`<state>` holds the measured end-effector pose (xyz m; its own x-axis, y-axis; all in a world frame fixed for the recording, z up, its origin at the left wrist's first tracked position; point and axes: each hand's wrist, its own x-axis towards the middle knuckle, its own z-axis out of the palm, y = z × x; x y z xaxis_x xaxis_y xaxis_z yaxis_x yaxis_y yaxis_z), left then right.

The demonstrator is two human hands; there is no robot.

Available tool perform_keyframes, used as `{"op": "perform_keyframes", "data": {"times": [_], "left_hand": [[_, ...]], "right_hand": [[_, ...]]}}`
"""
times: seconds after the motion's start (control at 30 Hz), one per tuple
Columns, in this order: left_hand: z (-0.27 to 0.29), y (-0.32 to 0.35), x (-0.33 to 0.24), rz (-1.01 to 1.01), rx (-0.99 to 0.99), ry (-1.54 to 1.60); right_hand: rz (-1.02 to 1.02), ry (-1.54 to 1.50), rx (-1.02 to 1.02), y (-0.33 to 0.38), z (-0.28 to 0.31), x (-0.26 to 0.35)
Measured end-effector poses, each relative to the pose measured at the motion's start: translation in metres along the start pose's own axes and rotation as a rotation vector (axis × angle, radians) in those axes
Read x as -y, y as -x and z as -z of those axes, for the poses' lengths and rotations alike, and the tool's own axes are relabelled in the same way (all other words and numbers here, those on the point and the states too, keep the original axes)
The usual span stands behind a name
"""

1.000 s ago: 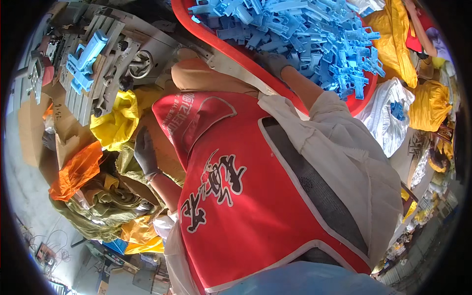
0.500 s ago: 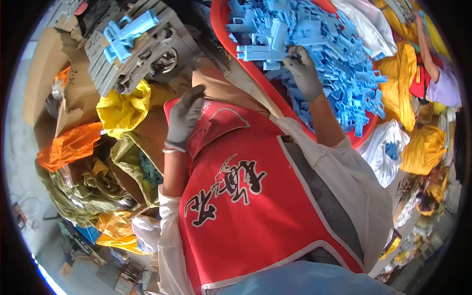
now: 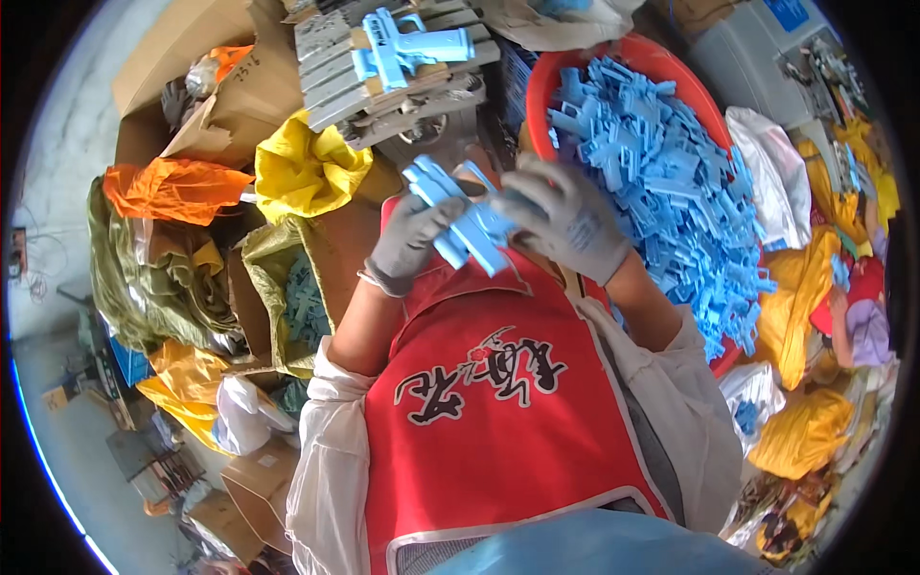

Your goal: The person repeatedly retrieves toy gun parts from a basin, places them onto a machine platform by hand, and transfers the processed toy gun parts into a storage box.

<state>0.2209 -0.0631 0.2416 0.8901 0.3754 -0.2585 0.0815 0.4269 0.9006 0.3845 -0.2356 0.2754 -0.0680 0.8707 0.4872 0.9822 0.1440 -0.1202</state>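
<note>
Both of my hands, in grey gloves, are at a light-blue plastic toy gun point(image 3: 471, 241) in front of my red apron. Its long top part tilts across the space between them. My left hand point(image 3: 414, 241) is closed round one side of it. From the other side my right hand point(image 3: 567, 218) has its fingers bent over the piece, hiding part of it. Beyond my right hand stands a red tub point(image 3: 539, 107) heaped with similar blue toy gun pieces point(image 3: 661, 182). Another blue toy gun point(image 3: 395, 53) lies on a grey slatted stand point(image 3: 331, 67) ahead.
At the left are a torn cardboard box point(image 3: 225, 105), a yellow bag point(image 3: 311, 172), an orange bag point(image 3: 177, 190) and an olive sack point(image 3: 278, 259) holding small pieces. White sacks point(image 3: 771, 182) and yellow sacks point(image 3: 800, 297) line the right, where another person point(image 3: 867, 331) is partly visible.
My right hand has brought the toy gun from over the tub to in front of my apron. My left hand, earlier holding nothing, now grips it too. The view has turned rightward.
</note>
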Motion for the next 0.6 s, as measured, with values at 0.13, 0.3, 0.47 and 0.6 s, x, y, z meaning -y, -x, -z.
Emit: {"op": "perform_keyframes", "data": {"times": [0.13,0.3,0.47,0.6], "left_hand": [[0.024,-0.001,-0.012,-0.224,0.010,-0.263],[0.042,-0.033,-0.102,-0.757,-0.544,-1.046],[0.073,-0.070,-0.118,-0.774,-0.457,-1.226],[0.071,-0.075,-0.121,-0.702,-0.387,-1.116]], "right_hand": [[-0.077,-0.294,0.116,0.002,-0.001,0.001],[-0.353,-0.511,-0.300,0.022,-0.014,-0.024],[-0.644,-0.869,-0.374,0.049,-0.025,-0.027],[-0.690,-0.846,-0.298,0.057,-0.028,-0.026]]}}
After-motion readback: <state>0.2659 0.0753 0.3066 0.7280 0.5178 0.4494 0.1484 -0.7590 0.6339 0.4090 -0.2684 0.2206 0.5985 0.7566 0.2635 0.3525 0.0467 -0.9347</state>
